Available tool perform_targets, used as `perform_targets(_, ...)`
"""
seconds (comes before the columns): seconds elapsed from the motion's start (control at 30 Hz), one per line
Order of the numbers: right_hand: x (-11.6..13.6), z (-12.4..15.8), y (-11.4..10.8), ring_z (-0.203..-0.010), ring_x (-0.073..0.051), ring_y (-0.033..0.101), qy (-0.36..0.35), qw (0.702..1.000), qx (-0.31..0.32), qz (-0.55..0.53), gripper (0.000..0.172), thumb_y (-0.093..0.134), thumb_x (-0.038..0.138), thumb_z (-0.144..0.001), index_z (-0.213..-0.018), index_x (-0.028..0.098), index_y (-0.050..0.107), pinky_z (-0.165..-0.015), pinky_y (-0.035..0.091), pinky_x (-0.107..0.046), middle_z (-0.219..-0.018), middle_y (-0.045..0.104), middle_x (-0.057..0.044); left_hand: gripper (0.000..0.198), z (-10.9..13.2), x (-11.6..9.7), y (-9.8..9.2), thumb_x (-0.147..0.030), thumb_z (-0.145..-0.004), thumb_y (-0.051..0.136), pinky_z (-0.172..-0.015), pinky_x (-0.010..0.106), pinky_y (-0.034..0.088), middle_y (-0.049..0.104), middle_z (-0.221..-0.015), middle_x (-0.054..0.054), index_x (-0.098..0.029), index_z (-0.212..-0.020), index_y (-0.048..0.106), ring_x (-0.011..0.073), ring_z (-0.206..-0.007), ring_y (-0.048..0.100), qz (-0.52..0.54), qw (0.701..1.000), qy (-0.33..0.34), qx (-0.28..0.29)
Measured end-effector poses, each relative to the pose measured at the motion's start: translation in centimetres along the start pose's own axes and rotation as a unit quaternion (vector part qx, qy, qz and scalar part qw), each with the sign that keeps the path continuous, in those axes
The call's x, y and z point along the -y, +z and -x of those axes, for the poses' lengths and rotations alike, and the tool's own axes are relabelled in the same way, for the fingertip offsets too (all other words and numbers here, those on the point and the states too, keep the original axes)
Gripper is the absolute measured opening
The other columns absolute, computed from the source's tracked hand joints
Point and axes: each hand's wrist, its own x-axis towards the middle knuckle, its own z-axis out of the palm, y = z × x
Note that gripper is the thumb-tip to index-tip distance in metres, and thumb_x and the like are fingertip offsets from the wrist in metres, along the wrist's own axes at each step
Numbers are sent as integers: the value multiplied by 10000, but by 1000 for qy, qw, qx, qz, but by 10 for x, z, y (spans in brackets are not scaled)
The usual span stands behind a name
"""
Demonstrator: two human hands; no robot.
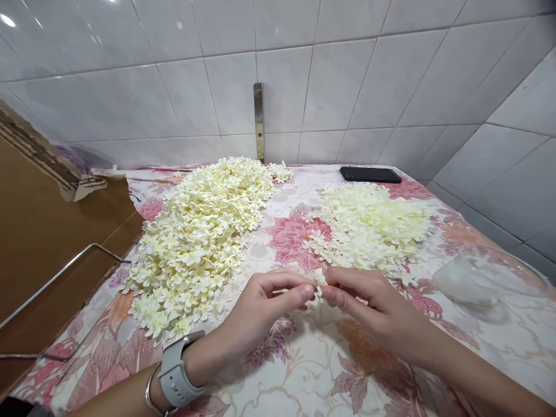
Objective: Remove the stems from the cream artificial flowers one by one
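My left hand (260,310) and my right hand (369,307) meet over the floral tablecloth (304,370), both pinching one small cream fabric flower (320,280) between thumbs and fingertips. A grey watch and a metal bangle sit on my left wrist. A long heap of cream flowers (204,237) lies to the left of my hands. A second, flatter heap of flowers (373,226) lies just beyond my right hand.
A black phone (370,174) lies at the back by the tiled wall. A clear plastic bag (486,278) sits at the right. A brown cardboard box (47,231) with a metal rod stands along the left edge. A metal bracket (259,121) is fixed to the wall.
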Motion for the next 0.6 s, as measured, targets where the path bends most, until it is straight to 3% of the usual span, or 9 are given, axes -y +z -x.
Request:
perform_targets(0.13, -1, -2, -4, -512, -100, 316, 33, 996, 31, -76, 400, 415, 362, -913, -563, 197, 310, -492, 252, -233, -545, 289, 52, 11, -3, 2, -3, -186, -711, 722, -671, 200, 446, 630, -776, -4, -189, -721, 727, 111, -742, 570, -3, 1000, 28, 13)
perform_targets(0.27, 1, 1, -3, -549, -110, 362, 61, 991, 56, -101, 391, 395, 394, -911, -577, 193, 368, -520, 285, -235, -577, 339, 40, 93, -4, 6, -1, -164, -656, 768, -694, 202, 471, 635, -796, -15, -186, -717, 702, 111, -754, 596, 34, 999, 23, 4)
perform_targets(0.43, 2, 1, -6, -561, -122, 430, 68, 994, 65, -49, 375, 344, 403, -926, -616, 199, 407, -526, 324, -235, -592, 419, 28, 142, -3, 5, 1, -205, -634, 792, -629, 189, 484, 678, -763, -6, -184, -730, 690, 112, -709, 622, 83, 995, -41, -30)
perform_targets(0.5, 1, 1, -10, -502, -117, 399, 87, 996, -15, 32, 389, 375, 405, -908, -576, 203, 380, -489, 290, -240, -535, 403, 32, 143, -4, 5, 2, -223, -643, 788, -601, 185, 478, 691, -752, 1, -188, -742, 691, 116, -705, 627, 97, 991, -64, -63)
perform_targets(0.6, 0, 0, -13, -426, -104, 309, 94, 965, -176, 169, 415, 479, 414, -850, -523, 208, 328, -462, 233, -253, -450, 342, 49, 152, -4, 6, 2, -221, -625, 799, -594, 176, 470, 693, -747, -2, -188, -727, 692, 113, -710, 627, 103, 988, -65, -99)
